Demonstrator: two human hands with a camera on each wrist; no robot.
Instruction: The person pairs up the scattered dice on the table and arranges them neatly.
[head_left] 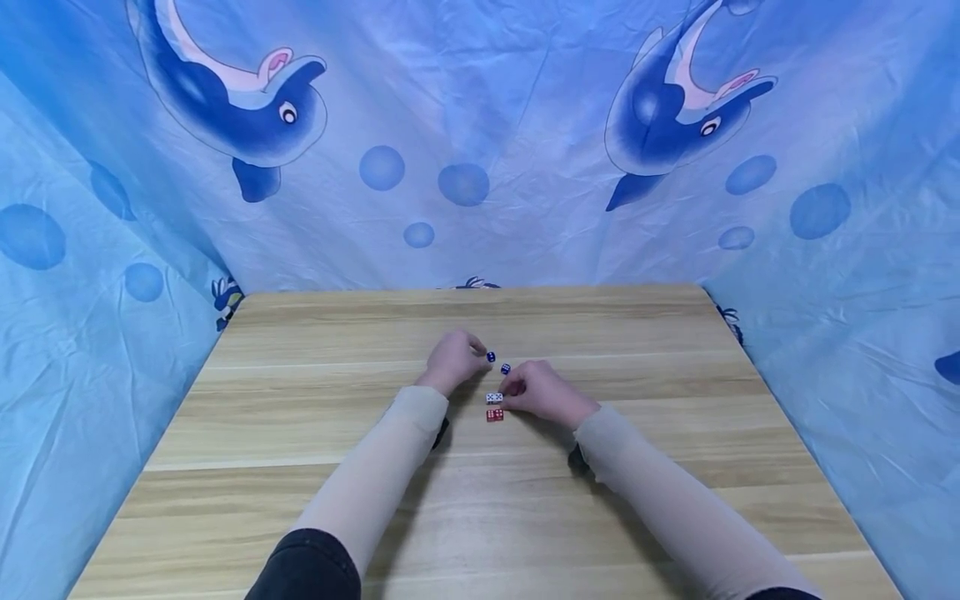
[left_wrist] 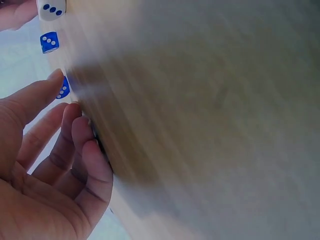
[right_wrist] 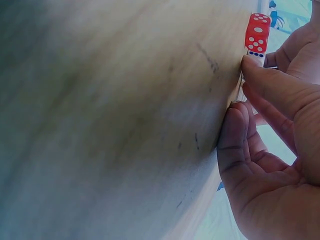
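Observation:
Near the middle of the table, my left hand (head_left: 455, 360) holds a blue die (head_left: 491, 357) between thumb and index finger; the thumb partly covers this die (left_wrist: 63, 89) in the left wrist view. A second blue die (head_left: 506, 368) stands apart, a little nearer and to the right. My right hand (head_left: 543, 392) pinches the right end of a side-by-side pair of white dice (head_left: 492, 398). Its thumb hides most of the white dice (right_wrist: 256, 55) in the right wrist view. Just in front of them sits a pair of red dice (head_left: 495, 415).
The wooden table (head_left: 300, 425) spreads around both hands. A blue cloth (head_left: 525, 100) printed with dolphins and bubbles hangs behind it and along both sides. Dark wrist-worn pieces (head_left: 577, 460) show under the sleeves.

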